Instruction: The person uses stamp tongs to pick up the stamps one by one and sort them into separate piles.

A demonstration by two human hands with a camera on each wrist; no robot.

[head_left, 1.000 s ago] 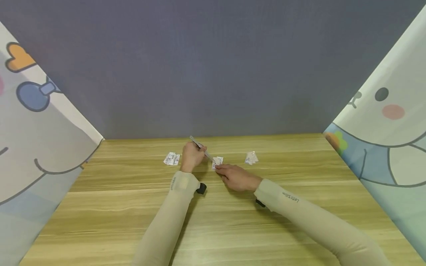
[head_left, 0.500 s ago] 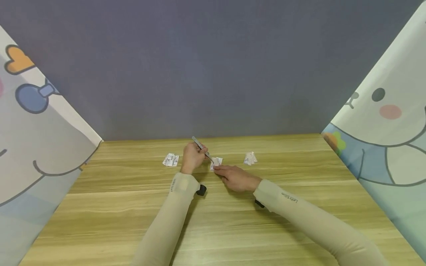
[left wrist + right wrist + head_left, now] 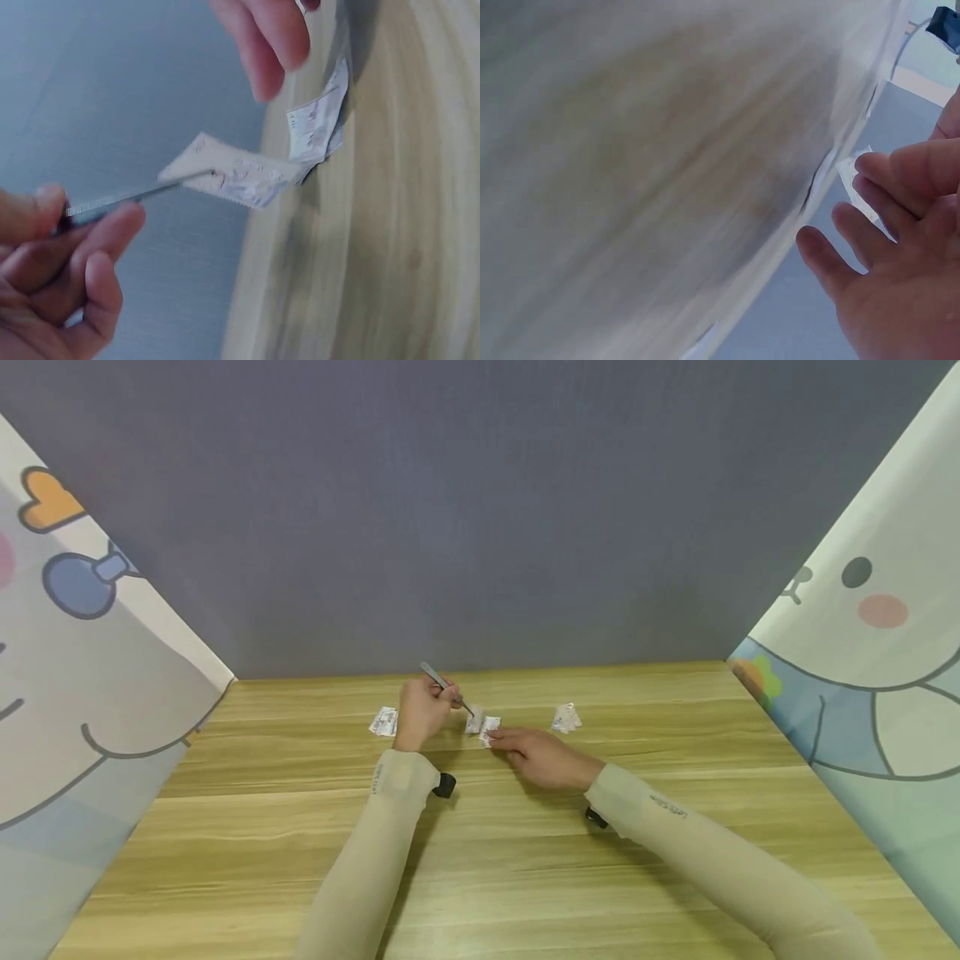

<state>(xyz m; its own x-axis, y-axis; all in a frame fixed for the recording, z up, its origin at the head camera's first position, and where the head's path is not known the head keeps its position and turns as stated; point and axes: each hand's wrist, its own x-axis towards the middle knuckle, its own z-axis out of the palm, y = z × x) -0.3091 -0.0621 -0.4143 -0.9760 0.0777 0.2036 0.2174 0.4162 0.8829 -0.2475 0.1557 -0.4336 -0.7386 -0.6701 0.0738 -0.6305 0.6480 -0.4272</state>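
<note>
My left hand [image 3: 422, 710] pinches a pair of metal tweezers [image 3: 437, 677] between thumb and fingers. At the tweezers' tips hangs a small flat packet [image 3: 229, 171] with serrated edges and bluish print, lifted off the table. Just right of it lies the middle pile of similar packets [image 3: 490, 731], seen also in the left wrist view as overlapping packets [image 3: 319, 127]. My right hand [image 3: 547, 758] is held over that pile's near right side. Its fingers [image 3: 859, 232] are loosely extended in the right wrist view; whether a fingertip touches the pile, I cannot tell.
A fanned group of packets [image 3: 384, 722] lies left of my left hand, partly hidden by it. Another small group [image 3: 566, 717] lies to the right. A grey panel [image 3: 480, 527] rises behind the wooden table [image 3: 510, 877], with cartoon-printed walls on both sides.
The tweezers have drawn one packet off the middle pile and moved left with it, along with my left hand. My right hand stays by the pile, shifted slightly right.
</note>
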